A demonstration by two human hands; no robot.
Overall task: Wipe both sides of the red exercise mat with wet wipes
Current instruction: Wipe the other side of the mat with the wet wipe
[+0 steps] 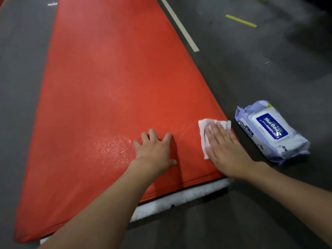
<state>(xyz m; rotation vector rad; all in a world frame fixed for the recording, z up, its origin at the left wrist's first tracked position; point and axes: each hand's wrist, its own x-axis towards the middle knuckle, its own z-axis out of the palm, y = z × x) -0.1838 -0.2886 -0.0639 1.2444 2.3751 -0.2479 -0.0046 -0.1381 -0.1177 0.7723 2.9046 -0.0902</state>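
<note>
A long red exercise mat (107, 87) lies flat on a dark floor and runs away from me. My right hand (226, 150) presses flat, fingers straight, on a white wet wipe (203, 133) at the mat's near right corner. My left hand (154, 151) rests flat on the mat with fingers spread, a little left of the wipe. A damp, glistening patch shows on the mat just left of my left hand.
A lilac pack of wet wipes (269, 132) with its lid shut lies on the floor just right of the mat's corner. A white strip (179, 196) runs under the mat's near edge. White tape (179, 24) and yellow tape (240, 20) mark the floor beyond.
</note>
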